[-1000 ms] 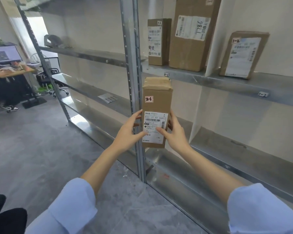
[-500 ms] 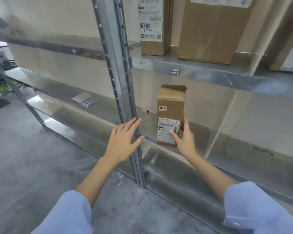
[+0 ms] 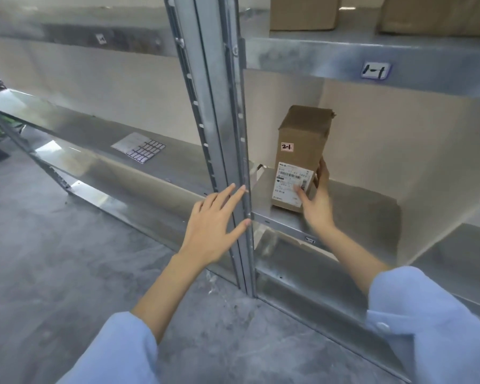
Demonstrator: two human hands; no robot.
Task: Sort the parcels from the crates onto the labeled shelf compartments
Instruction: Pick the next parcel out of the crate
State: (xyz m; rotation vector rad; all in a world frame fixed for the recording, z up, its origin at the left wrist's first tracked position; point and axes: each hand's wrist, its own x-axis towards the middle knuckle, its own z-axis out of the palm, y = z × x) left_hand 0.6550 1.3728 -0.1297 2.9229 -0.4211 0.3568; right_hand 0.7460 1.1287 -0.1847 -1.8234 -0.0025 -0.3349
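A tall brown cardboard parcel [image 3: 302, 145] marked "2-1" with a white shipping label stands upright on the metal shelf [image 3: 352, 217] below the compartment tagged "1-1" [image 3: 375, 70]. My right hand [image 3: 317, 200] grips its lower right corner, thumb on the label and fingers round the side. My left hand [image 3: 215, 225] is spread flat with straight fingers, and its fingertips touch the shelf's upright post [image 3: 219, 112]. It holds nothing.
Two more brown boxes [image 3: 302, 12] stand on the shelf above. A sheet of small labels [image 3: 139, 146] lies on the left shelf bay. A white divider panel [image 3: 427, 195] bounds the compartment on the right. Grey concrete floor lies below left.
My left hand let go of the parcel and moved to the post. My right hand carried the parcel into the shelf bay and set it upright. The camera moved closer.
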